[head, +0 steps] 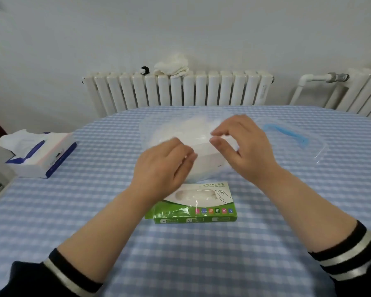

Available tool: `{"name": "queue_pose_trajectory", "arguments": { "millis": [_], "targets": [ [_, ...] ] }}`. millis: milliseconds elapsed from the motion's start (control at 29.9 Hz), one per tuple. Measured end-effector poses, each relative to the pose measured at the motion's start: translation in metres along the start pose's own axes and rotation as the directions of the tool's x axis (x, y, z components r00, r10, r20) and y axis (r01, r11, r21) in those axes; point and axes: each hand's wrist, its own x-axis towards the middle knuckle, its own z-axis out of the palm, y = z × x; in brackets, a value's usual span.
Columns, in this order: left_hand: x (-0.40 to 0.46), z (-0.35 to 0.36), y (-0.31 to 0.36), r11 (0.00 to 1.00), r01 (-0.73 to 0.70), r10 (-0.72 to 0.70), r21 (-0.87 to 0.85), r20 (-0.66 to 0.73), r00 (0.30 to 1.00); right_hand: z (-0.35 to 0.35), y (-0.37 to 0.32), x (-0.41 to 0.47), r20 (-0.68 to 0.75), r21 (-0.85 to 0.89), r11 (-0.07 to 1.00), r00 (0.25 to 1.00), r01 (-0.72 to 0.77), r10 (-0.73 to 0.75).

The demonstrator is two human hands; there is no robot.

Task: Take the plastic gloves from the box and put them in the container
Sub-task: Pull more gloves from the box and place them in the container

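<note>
A green and white glove box (204, 202) lies on the checked tablecloth near me, its top opening showing clear gloves inside. Behind it stands a clear plastic container (150, 129) holding a heap of whitish plastic gloves (180, 129). A thin clear glove (201, 151) is stretched between my hands above the container's near side. My left hand (165, 166) pinches one end with curled fingers. My right hand (242, 146) pinches the other end between thumb and forefinger.
A clear lid with a blue handle (287, 136) lies right of the container. A tissue box (39, 155) sits at the table's left edge. White radiators (180, 91) line the wall behind the table, with a cloth on top.
</note>
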Motion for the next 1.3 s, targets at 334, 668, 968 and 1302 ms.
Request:
{"name": "queue_pose_trajectory", "arguments": {
  "millis": [334,668,968,1302],
  "targets": [
    [-0.061,0.021,0.015,0.931,0.360,-0.321,0.061,0.604,0.729,0.041,-0.018,-0.054,0.542,-0.056,0.963,0.802,-0.265,0.252],
    [-0.054,0.015,0.022,0.885,0.464,-0.388,0.044,0.621,0.681,0.045,-0.020,-0.050,0.554,-0.248,0.957,0.789,-0.148,0.265],
    [-0.052,0.014,0.020,0.863,0.503,-0.411,0.047,0.644,0.645,0.046,-0.019,-0.059,0.396,-0.244,0.970,0.914,0.012,0.089],
    [-0.049,0.011,0.018,0.839,0.544,-0.399,0.006,0.686,0.608,0.025,-0.038,-0.030,0.437,0.474,0.600,0.764,-0.644,0.475]
  ]
}}
